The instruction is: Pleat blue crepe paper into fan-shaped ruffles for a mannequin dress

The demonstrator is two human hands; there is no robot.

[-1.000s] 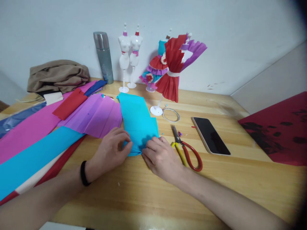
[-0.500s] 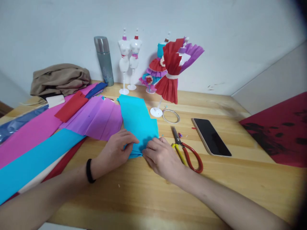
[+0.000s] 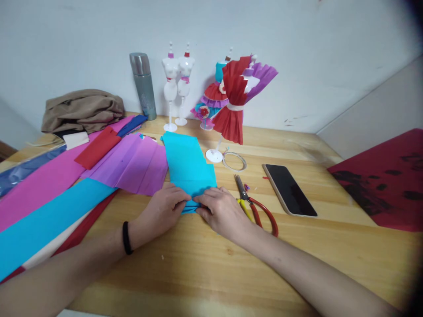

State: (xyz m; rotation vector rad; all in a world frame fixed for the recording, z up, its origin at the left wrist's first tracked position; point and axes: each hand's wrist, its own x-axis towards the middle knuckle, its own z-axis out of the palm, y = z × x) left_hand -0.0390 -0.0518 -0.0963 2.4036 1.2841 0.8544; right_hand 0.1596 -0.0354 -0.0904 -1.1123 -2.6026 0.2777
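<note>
A turquoise sheet of crepe paper (image 3: 187, 156) lies flat on the wooden table, its near edge gathered into narrow folds. My left hand (image 3: 165, 207) pinches the left side of those folds, thumb and fingers closed on the paper. At the right side of the same folds, my right hand (image 3: 220, 209) grips the paper with its fingers bent. The two hands are close together, fingertips a little apart. Just right of my right hand lie scissors (image 3: 256, 204) with one red and one yellow handle. A black band (image 3: 127, 237) circles my left wrist.
Purple pleated paper (image 3: 142, 165) and long coloured strips (image 3: 56, 220) spread left. Behind stand a flask (image 3: 144, 88), two bare white mannequins (image 3: 170, 88) and two dressed ones, the nearer in red paper (image 3: 233, 119). A tape roll (image 3: 234, 162) and phone (image 3: 291, 189) lie right.
My left hand has shifted slightly right and my right hand's fingers have moved up on the paper. A new crease line shows across the turquoise paper above the folds.
</note>
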